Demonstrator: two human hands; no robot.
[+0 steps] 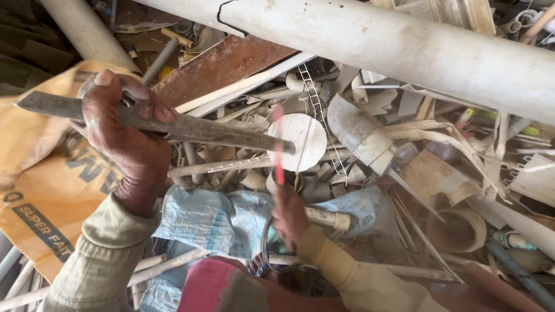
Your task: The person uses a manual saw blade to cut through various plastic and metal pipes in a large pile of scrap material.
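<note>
My left hand (118,124) is raised at the left and grips a long, dirty metal rod (191,128) that tapers to a point. Its tip touches a white round plastic disc (298,141) lying in the scrap pile. My right hand (288,212) is lower, near the middle, closed around a thin red tool (279,156) that stands upright in front of the disc. A dark wire ring (267,245) lies beside that wrist. Both arms wear beige sleeves.
A thick white pipe (404,49) crosses the top. A grey pipe elbow (358,136), thin white conduit pieces, plastic offcuts and a round tan fitting (459,231) crowd the pile. An orange printed sack (40,185) lies left, a pale blue sack (231,216) below the disc.
</note>
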